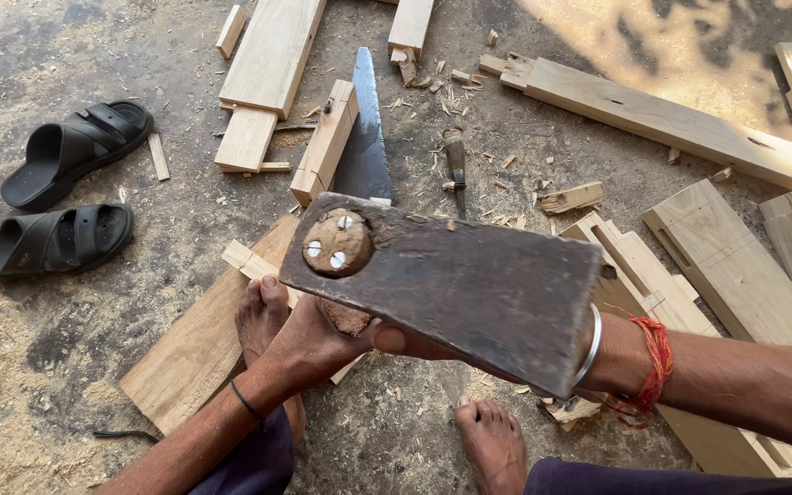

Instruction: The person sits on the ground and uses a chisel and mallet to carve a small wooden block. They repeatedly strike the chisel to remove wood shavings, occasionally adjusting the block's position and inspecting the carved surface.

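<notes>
A broad dark metal axe head is raised close to the camera, its wooden handle end showing in the eye with three small metal wedges. My left hand grips the handle just under the head. My right hand, wearing a metal bangle and red thread at the wrist, is mostly hidden behind the blade; only part of it shows, touching the underside. My bare feet rest on a wooden plank and on the ground.
A hand saw and a chisel lie on the dusty ground among planks, notched wood pieces and chips. Two black sandals sit at the left. A long board lies at the upper right.
</notes>
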